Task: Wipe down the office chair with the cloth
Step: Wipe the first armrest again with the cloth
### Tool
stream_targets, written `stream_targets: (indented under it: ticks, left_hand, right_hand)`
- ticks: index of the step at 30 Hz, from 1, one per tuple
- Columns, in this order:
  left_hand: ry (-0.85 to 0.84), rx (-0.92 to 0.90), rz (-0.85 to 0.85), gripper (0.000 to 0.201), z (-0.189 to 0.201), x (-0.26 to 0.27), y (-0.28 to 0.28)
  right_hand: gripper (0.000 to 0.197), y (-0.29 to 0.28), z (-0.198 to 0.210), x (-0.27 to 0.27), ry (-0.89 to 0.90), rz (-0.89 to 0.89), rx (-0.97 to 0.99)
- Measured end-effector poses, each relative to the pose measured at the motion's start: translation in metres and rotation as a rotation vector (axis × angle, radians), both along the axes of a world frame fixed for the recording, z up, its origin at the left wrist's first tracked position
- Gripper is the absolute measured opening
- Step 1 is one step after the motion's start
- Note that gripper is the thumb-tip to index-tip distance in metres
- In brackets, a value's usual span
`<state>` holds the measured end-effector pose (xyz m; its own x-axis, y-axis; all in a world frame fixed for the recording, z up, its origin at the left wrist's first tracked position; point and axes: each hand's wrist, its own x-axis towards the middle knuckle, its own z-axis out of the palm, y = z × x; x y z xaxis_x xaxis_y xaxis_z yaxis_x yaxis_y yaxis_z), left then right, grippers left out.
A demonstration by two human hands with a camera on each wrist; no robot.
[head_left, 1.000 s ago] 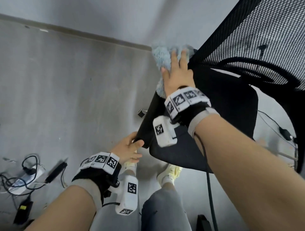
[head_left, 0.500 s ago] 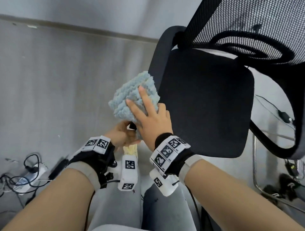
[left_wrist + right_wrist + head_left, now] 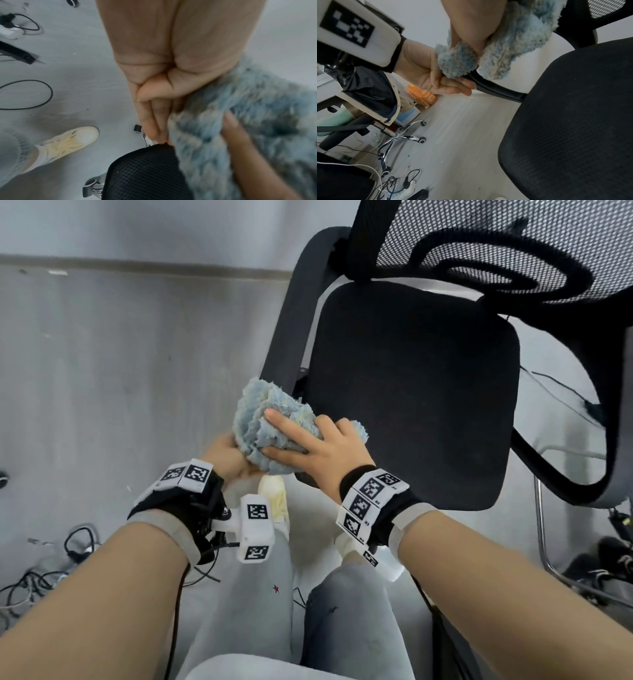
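Note:
A black office chair stands before me, with a padded seat, a mesh back and a left armrest. My right hand grips a bunched fluffy blue cloth over the armrest's front end. My left hand lies palm-up just under the cloth. Its fingers are nearly straight and touch the armrest's tip. In the left wrist view its thumb is folded across the palm beside the cloth.
Cables and a power strip lie on the grey floor at the left. Another chair's chrome wheeled base and an orange box are by the wall. My legs and pale shoes are close to the seat's front.
My right hand has slid the cloth down the armrest from the mesh back to its front end and bunched it. The left hand stayed at the armrest's tip.

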<state>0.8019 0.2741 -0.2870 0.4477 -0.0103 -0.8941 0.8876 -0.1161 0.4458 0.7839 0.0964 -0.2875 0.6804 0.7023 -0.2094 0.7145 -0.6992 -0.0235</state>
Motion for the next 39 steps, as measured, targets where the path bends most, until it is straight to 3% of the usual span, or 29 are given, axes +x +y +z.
stream_targets:
  ticks: [3,6,9,13,18,22,24,27,33,39]
  left_hand:
    - [0.006,-0.052,0.19,0.051,0.0,-0.002,-0.011]
    - [0.012,-0.007,0.436,0.071,-0.005,-0.016,-0.026]
    - [0.114,-0.002,0.574,0.078,-0.012,-0.03,-0.05]
    - [0.173,-0.014,0.231,0.056,-0.017,-0.038,-0.115]
    - [0.07,-0.177,-0.083,0.047,0.007,-0.018,-0.237]
    - [-0.011,-0.309,-0.331,0.043,0.027,0.0,-0.342]
    - [-0.023,-0.375,-0.411,0.039,0.032,0.005,-0.387]
    - [-0.008,-0.387,-0.433,0.029,0.034,0.008,-0.441]
    - [-0.056,-0.272,-0.475,0.04,0.022,0.002,-0.483]
    - [-0.049,-0.397,-0.634,0.041,0.01,-0.011,-0.473]
  right_hand:
    - [0.072,-0.028,0.009,-0.005,0.045,-0.149,-0.071]
    - [0.072,-0.081,0.008,-0.021,0.208,-0.45,-0.096]
    - [0.092,-0.131,0.008,-0.036,0.104,-0.752,0.017]
    - [0.093,-0.19,0.013,-0.053,-0.01,-0.917,0.175]
    - [0.072,-0.269,0.041,-0.063,-0.196,-1.137,0.372]
    - [0.066,-0.346,0.056,-0.074,-0.262,-1.346,0.437]
    - [0.061,-0.382,0.046,-0.078,-0.144,-1.469,0.406]
    - [0.056,-0.408,0.017,-0.086,0.252,-1.548,0.522]
    - [0.065,-0.387,0.007,-0.115,0.154,-1.476,0.686]
    - [0.057,-0.381,0.007,-0.142,0.155,-1.426,0.815]
